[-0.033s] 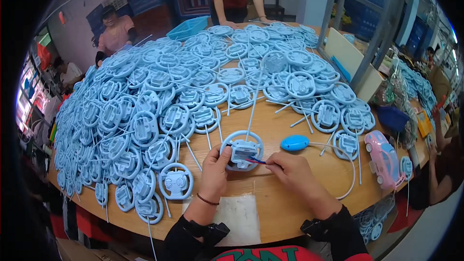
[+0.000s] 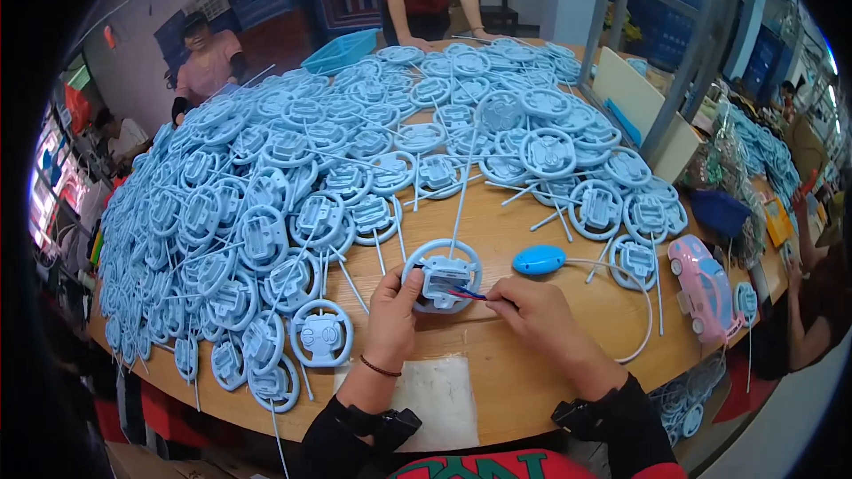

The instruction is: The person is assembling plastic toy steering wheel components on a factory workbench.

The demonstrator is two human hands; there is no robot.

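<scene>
- The left hand (image 2: pixel 390 315) curls closed on the left rim of a light blue toy steering wheel (image 2: pixel 442 275), which lies flat near the table's (image 2: pixel 532 390) near edge.
- The right hand (image 2: pixel 537 319) is pinched shut on a thin red-and-blue tool (image 2: pixel 469 294), its tip on the wheel's centre.
- A white paper sheet (image 2: pixel 444 395) lies at the near edge, between the forearms.
- A blue oval piece (image 2: pixel 539 259) sits just right of the wheel; a pink toy car (image 2: pixel 706 288) stands near the right edge.
- A heap of blue wheels (image 2: pixel 293 177) fills the left and far side, leaving bare wood only around the hands.
</scene>
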